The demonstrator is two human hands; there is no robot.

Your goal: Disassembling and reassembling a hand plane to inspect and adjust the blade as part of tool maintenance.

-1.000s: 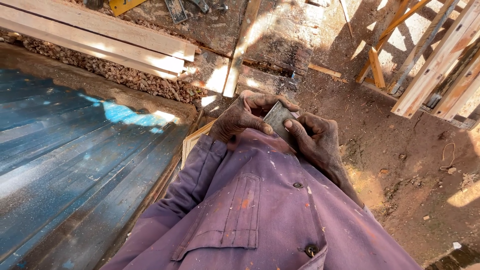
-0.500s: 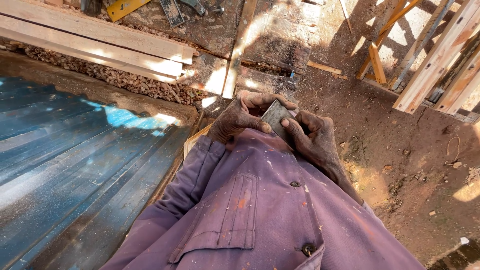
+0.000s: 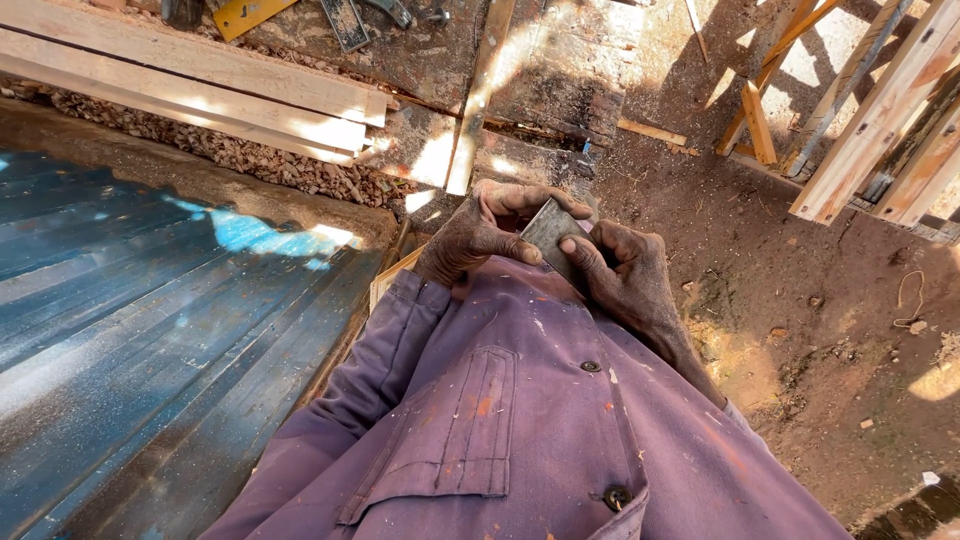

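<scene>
Dirt floor lies below, planks beyond. Your left hand and right hand are together, both clamped on a flat grey piece tilted between them at your chest.

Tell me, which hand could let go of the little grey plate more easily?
Probably the right hand. The left hand wraps its fingers over the top of the small grey metal piece and seems to carry it, while the right only presses fingertips on its face.

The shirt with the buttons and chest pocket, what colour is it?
Faded purple shirt, flecked with pale and orange spots; the head view shows it.
</scene>
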